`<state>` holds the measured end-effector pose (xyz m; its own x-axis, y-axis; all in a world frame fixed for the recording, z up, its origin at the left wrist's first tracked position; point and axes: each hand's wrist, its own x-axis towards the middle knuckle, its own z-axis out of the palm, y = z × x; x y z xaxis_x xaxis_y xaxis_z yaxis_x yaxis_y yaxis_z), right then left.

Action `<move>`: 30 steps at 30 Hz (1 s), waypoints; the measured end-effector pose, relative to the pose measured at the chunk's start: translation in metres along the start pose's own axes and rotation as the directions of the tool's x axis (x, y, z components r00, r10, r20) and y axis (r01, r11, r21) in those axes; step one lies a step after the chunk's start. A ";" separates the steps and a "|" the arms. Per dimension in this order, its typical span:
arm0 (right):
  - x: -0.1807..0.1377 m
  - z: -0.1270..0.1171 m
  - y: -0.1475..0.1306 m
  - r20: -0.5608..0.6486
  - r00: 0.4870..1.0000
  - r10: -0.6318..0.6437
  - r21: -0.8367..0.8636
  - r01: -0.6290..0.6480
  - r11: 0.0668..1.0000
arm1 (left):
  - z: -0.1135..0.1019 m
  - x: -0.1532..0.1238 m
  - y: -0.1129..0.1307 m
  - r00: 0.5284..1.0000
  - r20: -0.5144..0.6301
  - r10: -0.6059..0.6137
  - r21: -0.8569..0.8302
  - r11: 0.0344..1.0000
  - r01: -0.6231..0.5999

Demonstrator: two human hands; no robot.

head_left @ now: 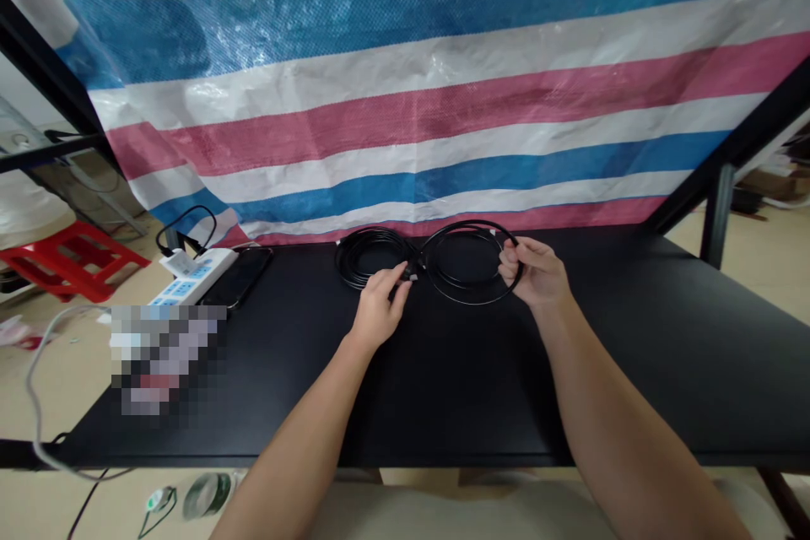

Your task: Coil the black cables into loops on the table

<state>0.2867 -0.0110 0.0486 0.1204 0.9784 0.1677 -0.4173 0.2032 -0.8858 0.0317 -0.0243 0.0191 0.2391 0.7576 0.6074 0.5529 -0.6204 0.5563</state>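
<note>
My right hand (535,270) is closed around the right side of a loop of black cable (472,302), which it holds up off the tabletop. My left hand (381,304) pinches the cable near its dark connector end (411,272), where the loop's left side comes in. Just behind my left hand lies a coiled bundle of black cable (354,270) on the black table (443,388). Through the held loop, more coiled black cable (465,280) shows on the table. Whether the coils are one cable or several I cannot tell.
On the table's left are a white power strip (201,274) with a plugged-in adapter, a dark phone (250,277) and a pixelated item (165,359). A striped plastic sheet (405,118) hangs along the back edge. Left, a red stool (76,257) stands on the floor.
</note>
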 end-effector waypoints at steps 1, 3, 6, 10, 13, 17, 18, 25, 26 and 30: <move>-0.001 0.002 0.000 0.004 1.000 0.007 -0.001 -0.007 1.000 | 0.000 0.000 0.000 1.000 -0.021 -0.010 -0.003 1.000 0.010; -0.003 0.009 -0.001 0.023 1.000 0.019 -0.005 -0.019 1.000 | 0.001 0.000 -0.001 0.997 -0.039 -0.060 -0.004 0.998 0.060; -0.006 0.019 0.001 0.083 0.996 0.043 -0.033 -0.041 0.999 | 0.002 -0.001 -0.003 0.988 0.004 -0.153 0.015 0.988 0.153; -0.008 0.021 -0.001 0.087 0.994 0.065 -0.122 -0.054 0.991 | 0.001 0.000 -0.008 0.983 0.039 -0.182 -0.046 0.982 0.184; -0.007 0.005 -0.007 0.000 1.000 0.014 -0.198 -0.013 0.980 | -0.004 0.003 -0.009 0.973 0.050 -0.227 -0.242 0.942 0.233; -0.001 -0.029 -0.013 -0.190 0.968 -0.165 -0.239 0.118 0.964 | -0.011 0.008 -0.010 0.932 0.143 -0.335 -0.558 0.750 0.355; 0.002 -0.036 -0.012 -0.232 0.954 -0.188 -0.203 0.142 0.969 | -0.012 0.009 -0.011 0.918 0.165 -0.361 -0.612 0.693 0.382; 0.021 -0.041 0.014 -0.480 0.855 -0.197 -0.263 0.074 0.962 | -0.018 0.014 -0.011 0.845 0.217 -0.488 -0.821 0.376 0.428; 0.021 -0.039 0.018 -0.468 0.852 -0.233 -0.377 0.045 0.925 | -0.020 0.014 -0.010 0.840 0.243 -0.484 -0.833 0.340 0.437; 0.020 -0.033 0.026 -0.211 0.904 -0.373 -0.833 0.033 0.552 | -0.026 0.013 -0.006 0.824 0.342 -0.452 -0.846 0.234 0.479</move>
<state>0.3081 0.0125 0.0142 0.4545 0.8008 0.3902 0.5240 0.1138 -0.8440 0.0105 -0.0157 0.0381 0.2195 0.9741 0.0551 -0.4314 0.0463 0.9010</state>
